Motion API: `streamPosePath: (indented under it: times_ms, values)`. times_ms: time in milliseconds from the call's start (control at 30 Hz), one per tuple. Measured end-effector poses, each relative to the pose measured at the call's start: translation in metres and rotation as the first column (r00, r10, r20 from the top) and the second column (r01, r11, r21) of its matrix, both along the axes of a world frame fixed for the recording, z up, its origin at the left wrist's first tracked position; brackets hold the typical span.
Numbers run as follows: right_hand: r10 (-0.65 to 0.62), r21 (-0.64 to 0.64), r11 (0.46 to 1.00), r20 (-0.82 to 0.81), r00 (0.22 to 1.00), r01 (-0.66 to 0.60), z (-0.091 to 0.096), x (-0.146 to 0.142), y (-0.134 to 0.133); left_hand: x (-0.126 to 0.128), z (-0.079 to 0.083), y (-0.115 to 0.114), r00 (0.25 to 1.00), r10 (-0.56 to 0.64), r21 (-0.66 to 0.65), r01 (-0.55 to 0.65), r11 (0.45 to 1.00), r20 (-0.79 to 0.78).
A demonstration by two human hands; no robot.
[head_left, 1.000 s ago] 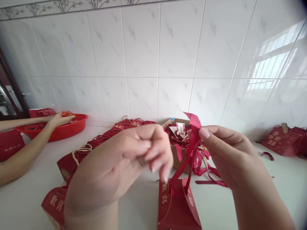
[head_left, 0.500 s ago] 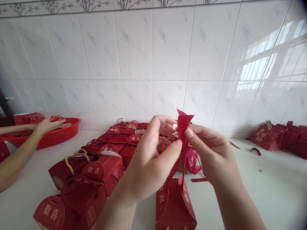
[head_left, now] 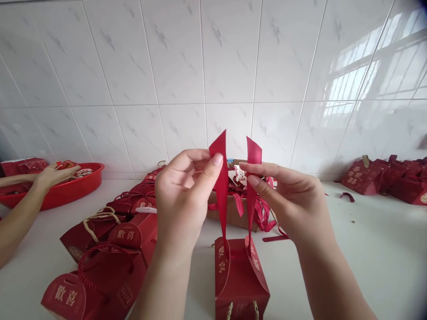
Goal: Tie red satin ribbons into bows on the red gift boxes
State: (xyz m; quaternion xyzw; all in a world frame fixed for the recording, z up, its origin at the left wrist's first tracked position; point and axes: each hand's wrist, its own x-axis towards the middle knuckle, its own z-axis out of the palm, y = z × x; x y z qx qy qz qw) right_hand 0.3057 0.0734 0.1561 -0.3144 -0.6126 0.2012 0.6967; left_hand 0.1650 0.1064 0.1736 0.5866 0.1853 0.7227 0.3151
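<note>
A red gift box [head_left: 242, 275] with gold characters stands on the white table in front of me, its two rounded flaps upright. A red ribbon [head_left: 221, 200] runs up from the slots in the flaps, its two slant-cut ends apart. My left hand [head_left: 190, 191] pinches the left end between thumb and fingers. My right hand [head_left: 287, 195] pinches the other end between thumb and forefinger. Below on the box front hang two pieces of beige cord [head_left: 229, 311]. Behind the ribbon is a cardboard box [head_left: 213, 215] holding cards and red ribbons, partly hidden by my hands.
Several finished-looking red boxes [head_left: 125, 271] with cord handles crowd the left. A co-worker's hand [head_left: 50, 175] is over a red basin [head_left: 90, 181] farther left. More red bags [head_left: 363, 178] stand at the right by the tiled wall. Ribbon scraps [head_left: 275, 238] lie on the table.
The two ribbon ends, together before, are now held apart. My left hand has moved left with one end, and the view has tilted down slightly and shifted right.
</note>
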Motion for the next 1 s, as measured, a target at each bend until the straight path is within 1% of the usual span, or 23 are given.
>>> streamPosePath:
  times_ms: [100, 300, 400, 467, 533, 633, 767, 900, 1000]
  values:
    - [-0.022, 0.049, 0.999, -0.044, 0.999, 0.024, 0.002, 0.003, 0.0, -0.006, 0.002, 0.002, 0.999, 0.043, 0.005, -0.043, 0.999, -0.008]
    - [-0.022, 0.027, 0.999, -0.083, 0.996, 0.024, 0.002, 0.009, 0.005, -0.004, 0.0, 0.006, 0.987, 0.158, 0.043, -0.157, 0.987, -0.016]
    - [-0.036, 0.058, 0.997, -0.113, 0.993, 0.043, 0.002, 0.013, 0.009, -0.003, -0.002, 0.014, 0.975, 0.219, 0.092, -0.222, 0.971, 0.042]
    - [-0.048, 0.056, 0.997, -0.112, 0.993, 0.055, 0.003, 0.016, 0.011, -0.004, -0.002, 0.02, 0.97, 0.232, 0.106, -0.24, 0.965, 0.079]
    - [-0.062, 0.054, 0.996, -0.123, 0.99, 0.069, 0.003, 0.022, 0.014, -0.005, 0.0, 0.023, 0.97, 0.221, 0.098, -0.231, 0.968, 0.098]
    - [-0.071, 0.07, 0.994, -0.115, 0.991, 0.079, 0.0, 0.031, 0.018, -0.007, 0.003, 0.021, 0.977, 0.19, 0.034, -0.194, 0.98, 0.095]
    - [-0.07, 0.081, 0.994, -0.031, 0.997, 0.072, -0.003, 0.039, 0.022, -0.007, 0.007, 0.016, 0.994, 0.085, -0.079, -0.079, 0.994, 0.075]
    - [-0.067, 0.119, 0.991, -0.015, 0.998, 0.068, -0.005, 0.041, 0.024, -0.006, 0.007, 0.015, 0.998, 0.035, -0.148, -0.027, 0.989, 0.05]
    - [-0.058, 0.121, 0.991, -0.005, 0.998, 0.058, -0.005, 0.041, 0.024, -0.005, 0.006, 0.016, 0.999, -0.036, -0.2, 0.042, 0.979, 0.034]
